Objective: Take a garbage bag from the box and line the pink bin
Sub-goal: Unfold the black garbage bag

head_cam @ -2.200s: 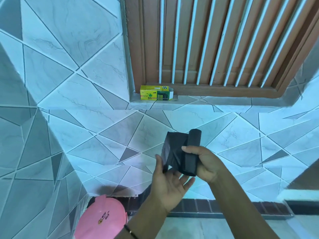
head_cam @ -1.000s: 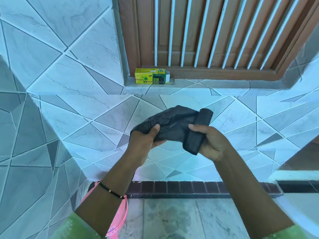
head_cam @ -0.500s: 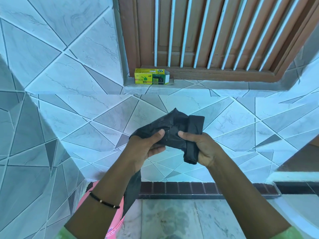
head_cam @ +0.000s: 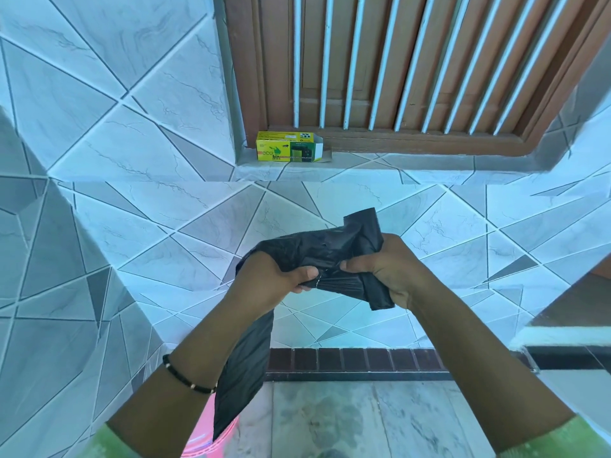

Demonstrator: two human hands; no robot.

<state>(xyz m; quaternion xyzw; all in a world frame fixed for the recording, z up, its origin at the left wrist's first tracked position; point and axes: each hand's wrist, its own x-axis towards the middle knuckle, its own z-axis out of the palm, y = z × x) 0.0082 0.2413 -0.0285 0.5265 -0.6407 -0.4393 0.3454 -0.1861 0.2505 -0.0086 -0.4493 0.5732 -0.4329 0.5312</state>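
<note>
Black garbage bag (head_cam: 325,249) pinched between left hand (head_cam: 271,280), right hand (head_cam: 388,271), perhaps tearing

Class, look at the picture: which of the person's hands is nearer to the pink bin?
Left. The left hand grips the black bag more nearly above the pink bin at the bottom edge; the right hand holds the roll end farther right.

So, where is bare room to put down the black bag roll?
The tiled window ledge is bare right of the yellow cardboard box, up to the brown wooden frame's corner. The marble floor below the hands also shows bare. The ledge's left end is crowded by the box.
</note>
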